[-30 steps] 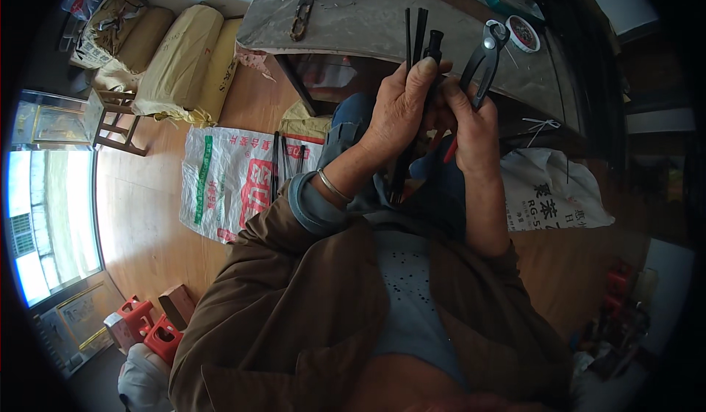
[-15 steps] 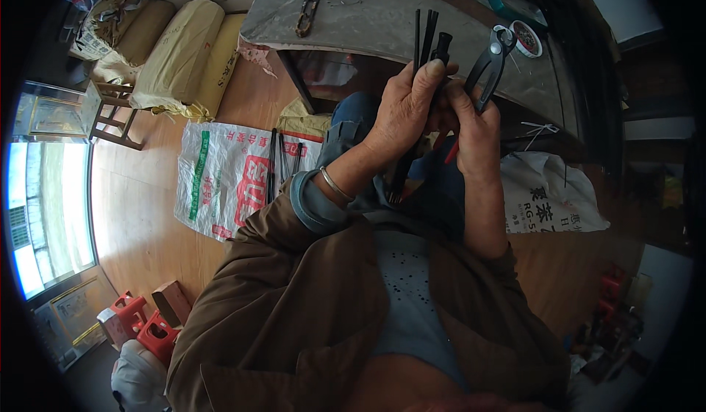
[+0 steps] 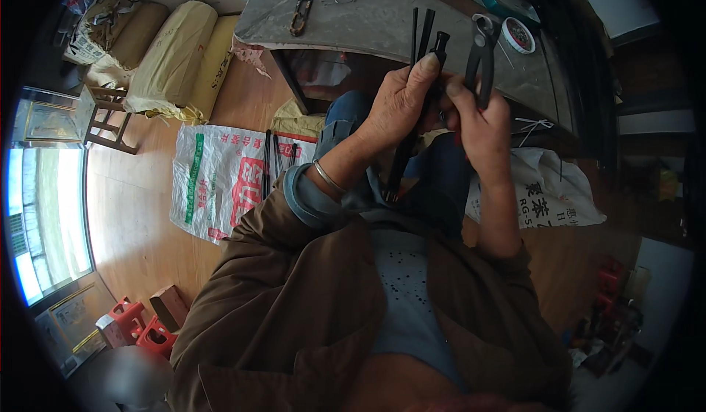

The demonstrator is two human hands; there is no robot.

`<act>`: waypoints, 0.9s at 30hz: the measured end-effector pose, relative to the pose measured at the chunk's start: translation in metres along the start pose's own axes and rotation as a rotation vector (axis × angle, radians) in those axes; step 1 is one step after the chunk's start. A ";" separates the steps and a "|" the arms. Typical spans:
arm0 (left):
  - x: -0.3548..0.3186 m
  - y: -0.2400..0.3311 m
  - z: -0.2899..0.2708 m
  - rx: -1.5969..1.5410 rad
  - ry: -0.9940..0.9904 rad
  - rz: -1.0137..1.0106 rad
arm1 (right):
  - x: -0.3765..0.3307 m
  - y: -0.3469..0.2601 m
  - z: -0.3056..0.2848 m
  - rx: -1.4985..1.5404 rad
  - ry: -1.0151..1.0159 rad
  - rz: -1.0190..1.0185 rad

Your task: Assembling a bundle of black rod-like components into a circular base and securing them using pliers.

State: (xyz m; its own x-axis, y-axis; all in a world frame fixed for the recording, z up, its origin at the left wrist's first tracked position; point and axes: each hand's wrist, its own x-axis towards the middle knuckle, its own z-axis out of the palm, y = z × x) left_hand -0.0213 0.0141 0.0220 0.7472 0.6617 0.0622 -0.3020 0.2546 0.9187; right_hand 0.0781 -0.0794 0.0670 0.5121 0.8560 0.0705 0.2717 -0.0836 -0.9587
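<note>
My left hand [image 3: 397, 107] is closed around a bundle of thin black rods [image 3: 401, 163], with its thumb on a thicker black piece with a knobbed end. Several rod tips rise beyond the fingers, and the lower ends hang down over my lap. Close beside it, my right hand [image 3: 487, 125] grips a pair of pincers [image 3: 481, 53]. Their dark jaws point up and away from me, and a bit of red handle shows below the fingers. Between the hands a small metal part glints. My fingers hide where it meets the rods.
Ahead is a grey worktable [image 3: 368, 26] bearing thread snips [image 3: 301, 11], a round dish [image 3: 518, 36] of small parts and a teal box [image 3: 507, 8]. A white sack [image 3: 213, 180] with black rods on it lies on the floor at left. Another sack [image 3: 548, 191] lies at right.
The pincers have swung left and more upright, and their handles look closer together. My right hand has turned slightly. The left hand still holds the rods, shifted a little left in view.
</note>
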 end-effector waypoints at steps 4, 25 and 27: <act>0.002 0.002 -0.013 -0.030 -0.019 -0.072 | -0.023 -0.024 -0.041 0.133 -0.364 0.290; 0.006 0.001 0.004 0.025 -0.206 -0.153 | -0.042 -0.036 -0.067 0.530 -0.668 0.784; 0.004 0.000 0.007 0.025 -0.194 -0.162 | -0.042 -0.040 -0.069 0.539 -0.665 0.823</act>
State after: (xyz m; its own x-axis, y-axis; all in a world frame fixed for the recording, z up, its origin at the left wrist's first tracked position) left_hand -0.0142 0.0116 0.0251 0.8849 0.4656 -0.0149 -0.1565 0.3274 0.9318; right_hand 0.1016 -0.1475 0.1212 -0.1949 0.7557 -0.6252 -0.4006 -0.6432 -0.6526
